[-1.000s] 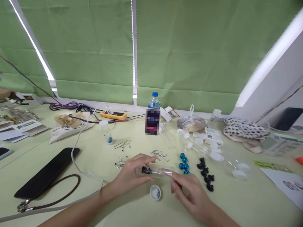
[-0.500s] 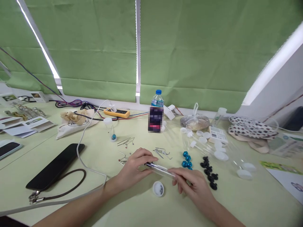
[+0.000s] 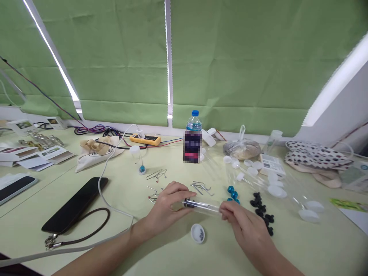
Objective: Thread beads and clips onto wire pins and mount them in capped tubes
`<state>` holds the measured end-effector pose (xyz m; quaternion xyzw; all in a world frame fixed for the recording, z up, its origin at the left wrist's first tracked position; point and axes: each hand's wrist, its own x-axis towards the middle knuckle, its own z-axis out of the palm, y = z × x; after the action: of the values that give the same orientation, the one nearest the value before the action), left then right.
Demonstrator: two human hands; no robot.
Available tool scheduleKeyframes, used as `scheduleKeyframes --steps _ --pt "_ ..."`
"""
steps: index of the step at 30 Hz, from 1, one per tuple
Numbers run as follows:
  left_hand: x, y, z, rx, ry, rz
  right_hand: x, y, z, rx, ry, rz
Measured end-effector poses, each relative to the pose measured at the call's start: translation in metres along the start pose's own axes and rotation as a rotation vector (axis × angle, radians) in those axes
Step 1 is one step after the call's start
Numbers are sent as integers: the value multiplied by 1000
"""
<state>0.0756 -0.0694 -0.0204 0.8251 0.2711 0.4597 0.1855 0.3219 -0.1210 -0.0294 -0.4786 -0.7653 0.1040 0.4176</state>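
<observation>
A clear plastic tube [image 3: 205, 207] with thin rods and a dark piece inside lies across between my two hands. Its left end is pinched in the fingers of my left hand [image 3: 171, 203]. Fingers of my right hand [image 3: 243, 220] close round its right end. Below the tube on the table is a small white cap [image 3: 197, 233] with tiny grey bits in it. Bent metal rods [image 3: 202, 188] lie just beyond the tube. Several blue faceted beads [image 3: 233, 194] and a row of black plastic pieces [image 3: 261, 209] lie beyond and beside my right hand.
A black phone [image 3: 75, 205] with a strap and a white cable [image 3: 105, 168] lie on the left. At the back stand a water bottle [image 3: 194, 122] and a yellow power strip [image 3: 145, 139]. Clear tubes with white caps [image 3: 276, 190] spread over the right side.
The view has shifted slightly, so the table's things sit a little further right. The tube has turned closer to level, and my right hand has moved to its far right end.
</observation>
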Motion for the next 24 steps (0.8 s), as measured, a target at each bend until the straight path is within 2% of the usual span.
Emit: scheduleKeyframes --steps 6,12,18,24 --pt "2 -7 -6 70 41 6 6 -10 -10 167 -47 229" --pt "4 -15 -9 85 87 -44 18 -13 -12 530 -97 507" --pt "-1 -14 -4 37 43 -116 15 -14 -1 727 -142 612" --pt "-1 -12 -3 6 6 -253 12 -10 3 762 -116 602"
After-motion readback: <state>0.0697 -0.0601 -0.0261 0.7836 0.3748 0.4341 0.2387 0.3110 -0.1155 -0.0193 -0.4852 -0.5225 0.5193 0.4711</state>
